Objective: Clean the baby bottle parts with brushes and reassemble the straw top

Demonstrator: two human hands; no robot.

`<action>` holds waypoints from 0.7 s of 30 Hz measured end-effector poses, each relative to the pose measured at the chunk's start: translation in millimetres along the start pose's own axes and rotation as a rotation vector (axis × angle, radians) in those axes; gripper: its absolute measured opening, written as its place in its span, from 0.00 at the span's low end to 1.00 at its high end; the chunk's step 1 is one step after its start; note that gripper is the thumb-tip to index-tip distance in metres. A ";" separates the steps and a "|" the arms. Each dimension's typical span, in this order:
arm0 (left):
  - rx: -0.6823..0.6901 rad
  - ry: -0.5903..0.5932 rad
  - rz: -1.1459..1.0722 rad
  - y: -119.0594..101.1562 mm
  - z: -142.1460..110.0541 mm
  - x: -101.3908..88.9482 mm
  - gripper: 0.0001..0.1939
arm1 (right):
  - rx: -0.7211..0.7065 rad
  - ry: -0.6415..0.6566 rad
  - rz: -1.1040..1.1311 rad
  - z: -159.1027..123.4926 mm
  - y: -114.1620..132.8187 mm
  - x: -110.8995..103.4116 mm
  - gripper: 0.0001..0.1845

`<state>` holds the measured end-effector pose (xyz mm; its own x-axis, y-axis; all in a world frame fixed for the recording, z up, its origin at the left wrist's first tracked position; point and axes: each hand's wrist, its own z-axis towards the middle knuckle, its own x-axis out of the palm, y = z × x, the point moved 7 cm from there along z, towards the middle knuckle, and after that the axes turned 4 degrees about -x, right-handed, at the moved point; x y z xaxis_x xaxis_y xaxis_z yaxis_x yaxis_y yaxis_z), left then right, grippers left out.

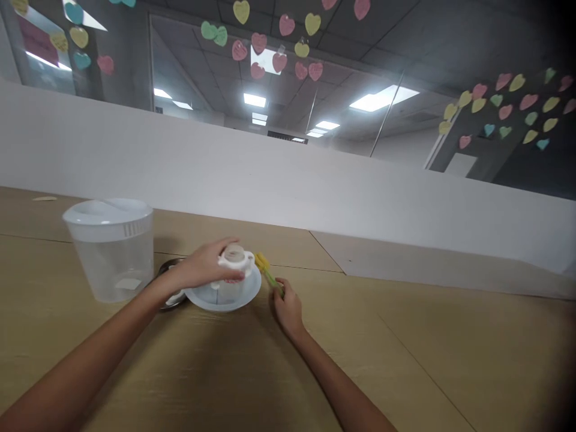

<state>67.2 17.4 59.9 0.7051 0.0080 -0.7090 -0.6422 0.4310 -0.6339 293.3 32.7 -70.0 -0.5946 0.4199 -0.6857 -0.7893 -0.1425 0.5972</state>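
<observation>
While a lidded plastic pitcher (pixel 108 252) stands far left on the wooden surface (pixel 405 360), a white dish (pixel 222 297) sits beside it; the left hand (pixel 202 265) clenches its fingers around a white plastic fitting (pixel 234 259) above the dish, and the right hand (pixel 288 309) grips a yellow sponge brush (pixel 263 264).

Nothing legible anywhere — no readable text, brand or number. Only heart-shaped paper notes (pixel 242 12) in yellow, pink, green and blue, stuck on the glass partition (pixel 202 78), any writing on them too small or blurred to make out. Likewise a pale rectangular label (pixel 128 284) on the side of the clear plastic pitcher (pixel 108 264) — blank or simply unreadable, impossible to tell which. Just below the pitcher's lid, a few ribbed marks, no characters.
</observation>
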 end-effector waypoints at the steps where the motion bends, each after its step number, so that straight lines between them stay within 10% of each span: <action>1: 0.010 0.051 0.020 -7.7 -5.8 8.9 0.44 | 0.006 0.026 -0.018 0.5 -1.5 2.5 0.19; 9: 0.190 0.175 0.139 -44.2 -45.7 60.0 0.46 | -0.050 0.157 -0.070 -1.8 6.5 7.8 0.13; 21: 0.100 0.178 0.121 -3.0 -68.7 68.6 0.51 | -0.060 0.167 -0.167 -0.8 8.7 11.6 0.13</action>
<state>96.8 -45.3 -8.1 0.5550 -0.0907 -0.8269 -0.6797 0.5236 -0.5137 279.4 35.6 -73.0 -0.4682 0.2892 -0.8350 -0.8835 -0.1382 0.4475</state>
